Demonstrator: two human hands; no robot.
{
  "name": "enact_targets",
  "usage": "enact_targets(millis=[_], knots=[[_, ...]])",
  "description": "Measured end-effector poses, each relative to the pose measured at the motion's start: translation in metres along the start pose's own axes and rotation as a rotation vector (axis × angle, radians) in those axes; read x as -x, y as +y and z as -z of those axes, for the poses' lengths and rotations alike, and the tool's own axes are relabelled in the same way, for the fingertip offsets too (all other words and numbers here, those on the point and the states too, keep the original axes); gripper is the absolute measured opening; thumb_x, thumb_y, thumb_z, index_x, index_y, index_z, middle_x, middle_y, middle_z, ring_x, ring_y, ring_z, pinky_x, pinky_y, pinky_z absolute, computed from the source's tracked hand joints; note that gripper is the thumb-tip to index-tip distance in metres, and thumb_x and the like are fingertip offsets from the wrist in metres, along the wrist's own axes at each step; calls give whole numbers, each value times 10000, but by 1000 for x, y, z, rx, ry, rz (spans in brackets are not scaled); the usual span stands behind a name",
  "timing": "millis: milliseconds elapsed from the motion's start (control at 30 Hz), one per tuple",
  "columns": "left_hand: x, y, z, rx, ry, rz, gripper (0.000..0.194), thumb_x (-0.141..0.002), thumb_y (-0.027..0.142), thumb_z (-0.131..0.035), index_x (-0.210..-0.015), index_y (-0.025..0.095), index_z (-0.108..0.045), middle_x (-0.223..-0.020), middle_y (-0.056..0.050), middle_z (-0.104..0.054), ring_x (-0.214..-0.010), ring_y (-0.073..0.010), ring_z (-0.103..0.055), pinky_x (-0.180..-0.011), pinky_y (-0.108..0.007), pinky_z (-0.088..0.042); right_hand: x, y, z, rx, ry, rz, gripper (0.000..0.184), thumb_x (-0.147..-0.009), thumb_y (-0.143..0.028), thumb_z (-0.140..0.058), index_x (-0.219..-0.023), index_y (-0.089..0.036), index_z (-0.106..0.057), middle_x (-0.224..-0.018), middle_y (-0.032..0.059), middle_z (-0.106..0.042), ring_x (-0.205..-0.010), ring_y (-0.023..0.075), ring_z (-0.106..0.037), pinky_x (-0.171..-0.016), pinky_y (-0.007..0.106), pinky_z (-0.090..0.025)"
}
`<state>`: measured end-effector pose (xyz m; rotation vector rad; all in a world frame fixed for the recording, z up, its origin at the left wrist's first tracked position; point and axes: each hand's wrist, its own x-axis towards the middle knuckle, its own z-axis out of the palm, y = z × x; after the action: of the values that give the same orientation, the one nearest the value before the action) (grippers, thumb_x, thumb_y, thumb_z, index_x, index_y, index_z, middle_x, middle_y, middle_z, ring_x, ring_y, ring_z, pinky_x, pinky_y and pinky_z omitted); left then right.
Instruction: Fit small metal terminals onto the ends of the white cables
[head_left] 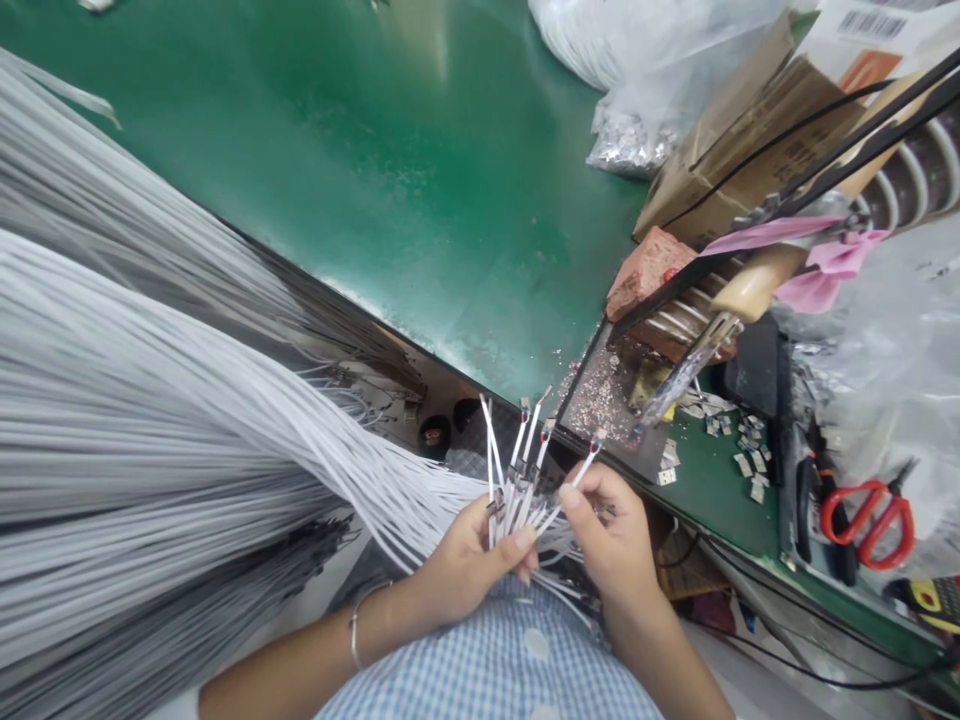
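Observation:
A thick bundle of white cables [300, 385] sweeps in from the left toward my lap. My left hand [472, 560] is closed round several cable ends, which fan upward between thumb and fingers. Small metal connectors [547, 430] sit on many of these ends, with bits of coloured wire showing. To the right, my right hand [613, 525] pinches a single white cable [585, 468] between thumb and forefinger; its tip carries a metal connector [598, 440]. Both hands are above my lap, in front of the bench edge. Fingers partly hide the lower parts of the cables.
On the green bench [360, 180], a wooden-handled soldering iron [701, 355] slants over a solder-spattered tray [600, 395]. Loose metal connectors [752, 455], red-handled scissors [868, 522], a broken brick [649, 272], a cardboard box [757, 150] and plastic bags [637, 110] lie on the right.

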<state>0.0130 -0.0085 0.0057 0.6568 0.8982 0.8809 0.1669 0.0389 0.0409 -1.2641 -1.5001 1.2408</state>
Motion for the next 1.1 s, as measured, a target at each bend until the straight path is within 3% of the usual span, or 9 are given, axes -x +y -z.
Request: enact_targets(millis=[167, 267, 400, 500, 567, 700, 900, 1100], knots=[[-1, 3, 0, -21, 113, -61, 380, -789, 515, -693, -839, 143, -632, -753, -19, -637, -717, -149, -569, -702, -259, -475, 2, 3, 4, 33, -61, 22, 179, -872, -192, -576, -699, -196, -533, -645, -41, -538, -571, 93, -477, -557, 197, -394], [-3, 3, 0, -30, 141, -81, 383, -773, 526, -700, -755, 152, -619, -699, -8, -617, -681, -155, -546, -677, -269, -472, 4, 4, 6, 62, -136, 42, 159, -848, -185, -583, -700, -194, -526, -669, -34, -508, -593, 105, -467, -567, 216, -392], [-5, 3, 0, -7, 121, -57, 419, -745, 556, -712, -740, 150, -609, -652, 2, -596, -620, -142, -528, -619, -260, -461, 5, 3, 5, 73, -172, 27, 48, -786, -185, -611, -794, -202, -567, -736, -17, -536, -622, 123, -503, -579, 238, -419], [-4, 1, 1, 14, 89, -26, 432, -735, 560, -720, -769, 143, -614, -655, -3, -598, -611, -142, -539, -607, -262, -462, 4, 4, 3, 83, -171, -10, 106, -789, -206, -639, -892, -208, -611, -685, -28, -554, -580, 126, -519, -546, 236, -421], [-4, -1, 1, 41, 81, -18, 432, -734, 553, -727, -798, 140, -616, -654, -4, -606, -608, -141, -548, -605, -260, -464, 3, 3, 1, 101, -164, 10, 25, -805, -212, -636, -796, -199, -616, -633, -31, -544, -566, 124, -518, -545, 236, -416], [-3, -4, 1, 105, 70, -13, 407, -744, 521, -736, -831, 138, -628, -652, 1, -620, -619, -138, -562, -623, -252, -476, 1, -1, -2, 92, -136, 26, 204, -812, -206, -624, -642, -193, -512, -592, -43, -512, -508, 95, -479, -508, 215, -387], [-3, -1, -1, 81, 87, -66, 355, -781, 435, -738, -973, 145, -665, -823, -28, -690, -785, -167, -607, -764, -276, -493, 1, -2, -3, 128, -138, 38, 238, -789, -205, -615, -620, -200, -447, -583, -53, -464, -507, 90, -441, -498, 219, -357], [-5, -3, -1, 59, 103, -47, 412, -739, 489, -756, -944, 146, -655, -884, -57, -712, -832, -203, -627, -793, -318, -506, 3, 2, -3, 119, -185, 41, 128, -797, -222, -659, -730, -196, -554, -675, -29, -523, -601, 115, -497, -565, 237, -400]])
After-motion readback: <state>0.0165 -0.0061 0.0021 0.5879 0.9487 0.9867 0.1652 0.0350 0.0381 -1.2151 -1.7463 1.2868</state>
